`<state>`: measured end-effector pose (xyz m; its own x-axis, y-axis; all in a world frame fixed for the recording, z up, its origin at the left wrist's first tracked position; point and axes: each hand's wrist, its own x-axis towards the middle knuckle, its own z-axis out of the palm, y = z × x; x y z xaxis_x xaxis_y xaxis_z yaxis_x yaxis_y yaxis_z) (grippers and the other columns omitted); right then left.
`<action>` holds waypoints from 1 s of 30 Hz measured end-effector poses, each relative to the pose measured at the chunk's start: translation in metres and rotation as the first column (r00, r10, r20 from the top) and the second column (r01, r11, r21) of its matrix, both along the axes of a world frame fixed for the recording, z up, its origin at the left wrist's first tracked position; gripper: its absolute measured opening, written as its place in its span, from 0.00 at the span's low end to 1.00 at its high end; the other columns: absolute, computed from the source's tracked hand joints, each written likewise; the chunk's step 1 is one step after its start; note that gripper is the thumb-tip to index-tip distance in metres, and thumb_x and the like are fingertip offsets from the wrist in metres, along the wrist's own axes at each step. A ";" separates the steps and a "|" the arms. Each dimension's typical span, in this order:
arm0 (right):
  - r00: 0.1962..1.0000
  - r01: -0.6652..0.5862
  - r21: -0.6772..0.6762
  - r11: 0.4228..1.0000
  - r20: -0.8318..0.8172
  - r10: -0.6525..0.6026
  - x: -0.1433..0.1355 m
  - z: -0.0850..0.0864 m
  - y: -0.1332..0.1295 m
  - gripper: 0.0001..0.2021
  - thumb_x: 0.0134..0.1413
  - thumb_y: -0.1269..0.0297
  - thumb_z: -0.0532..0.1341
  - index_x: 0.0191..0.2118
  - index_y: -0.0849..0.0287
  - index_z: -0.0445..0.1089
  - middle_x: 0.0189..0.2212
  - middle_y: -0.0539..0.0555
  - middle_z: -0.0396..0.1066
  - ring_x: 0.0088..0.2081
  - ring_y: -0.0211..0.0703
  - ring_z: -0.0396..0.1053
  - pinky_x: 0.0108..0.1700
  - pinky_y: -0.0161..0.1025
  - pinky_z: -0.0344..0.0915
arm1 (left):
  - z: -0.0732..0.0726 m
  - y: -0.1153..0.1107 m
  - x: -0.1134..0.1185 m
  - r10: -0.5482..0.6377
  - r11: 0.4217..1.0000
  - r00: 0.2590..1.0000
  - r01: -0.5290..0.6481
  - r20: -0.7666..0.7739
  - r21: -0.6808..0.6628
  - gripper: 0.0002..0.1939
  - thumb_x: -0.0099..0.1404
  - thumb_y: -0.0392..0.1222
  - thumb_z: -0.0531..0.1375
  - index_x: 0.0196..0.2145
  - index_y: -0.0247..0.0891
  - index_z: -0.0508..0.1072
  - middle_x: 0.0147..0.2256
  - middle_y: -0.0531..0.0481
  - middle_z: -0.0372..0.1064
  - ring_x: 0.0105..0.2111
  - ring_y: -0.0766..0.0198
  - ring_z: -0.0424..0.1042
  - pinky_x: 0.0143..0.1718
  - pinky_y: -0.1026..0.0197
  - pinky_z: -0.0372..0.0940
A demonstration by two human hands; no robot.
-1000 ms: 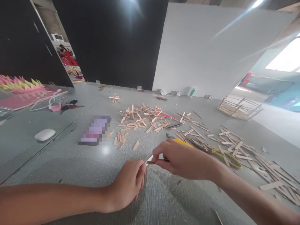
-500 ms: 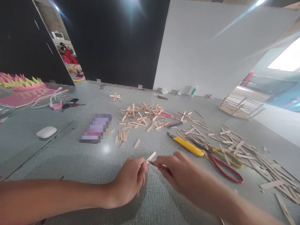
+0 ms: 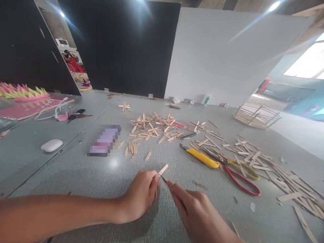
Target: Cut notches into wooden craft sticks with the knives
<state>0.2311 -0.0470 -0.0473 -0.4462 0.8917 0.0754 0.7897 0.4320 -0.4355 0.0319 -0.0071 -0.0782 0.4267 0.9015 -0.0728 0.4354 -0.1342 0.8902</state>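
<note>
My left hand (image 3: 143,194) is closed on one end of a short pale wooden stick (image 3: 163,169), low in the middle of the head view; the stick's rounded far end sticks out up and to the right. My right hand (image 3: 193,206) is closed round a thin, dark, pointed tool (image 3: 164,180). The tool's tip touches the stick, or lies very near it, close to my left fingertips. What kind of tool it is I cannot make out, as my fingers cover most of it.
Beyond my hands lies a pile of short sticks (image 3: 154,126). To the right are a yellow cutter (image 3: 202,158), red-and-yellow-handled scissors (image 3: 240,180) and many scattered sticks (image 3: 255,155). A blurred purple object (image 3: 105,140) and a white case (image 3: 52,145) are at left.
My right hand has swung down and slightly right, and more of the thin tool shows. My left hand still holds the stick in much the same place. The view has shifted slightly.
</note>
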 end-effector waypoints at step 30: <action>1.000 -0.018 -0.065 0.998 0.017 0.019 0.007 0.022 0.024 0.15 0.71 0.66 0.52 0.39 0.55 0.77 0.26 0.52 0.74 0.30 0.42 0.71 0.33 0.37 0.62 | 0.000 0.000 -0.002 -0.036 0.999 0.999 0.035 -0.024 -0.025 0.20 0.77 0.50 0.43 0.29 0.42 0.59 0.17 0.58 0.59 0.12 0.69 0.59 0.15 0.68 0.53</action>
